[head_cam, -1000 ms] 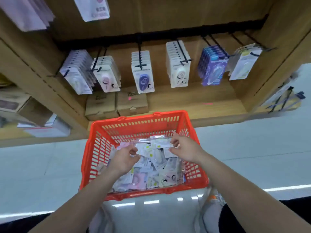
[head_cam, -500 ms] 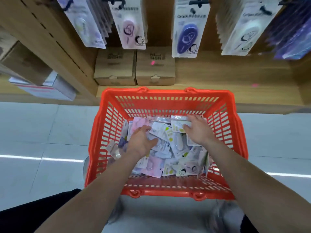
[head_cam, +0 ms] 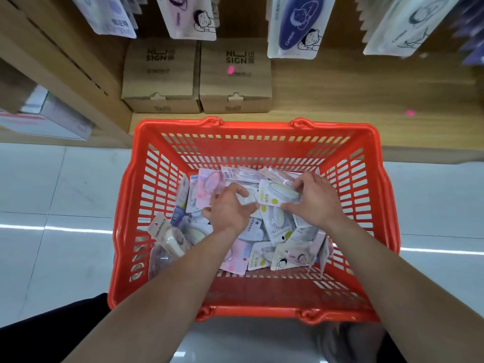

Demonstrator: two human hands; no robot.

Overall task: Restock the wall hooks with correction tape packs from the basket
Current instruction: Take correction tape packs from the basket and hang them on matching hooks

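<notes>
An orange plastic basket (head_cam: 251, 132) stands on the floor below me, with several correction tape packs (head_cam: 277, 231) heaped in it. Both my hands are down inside it. My right hand (head_cam: 314, 203) grips a yellow-and-white correction tape pack (head_cam: 275, 196) by its right end, thumb under it. My left hand (head_cam: 230, 210) lies on the pile just left of that pack, fingers curled over a white pack; whether it grips one I cannot tell. Packs hang from the wall hooks above, among them a pink pack (head_cam: 191, 17) and a blue pack (head_cam: 298, 24).
Two brown cardboard boxes (head_cam: 196, 74) sit on the wooden shelf (head_cam: 366, 95) just behind the basket. A wooden divider (head_cam: 65, 64) rises at the left, with a white box (head_cam: 44, 113) beyond it. Pale floor tiles (head_cam: 57, 205) surround the basket.
The view has dropped and closed in on the basket. My hands went from the pile's top edge deeper into it, and my right hand has taken hold of a yellow-and-white pack.
</notes>
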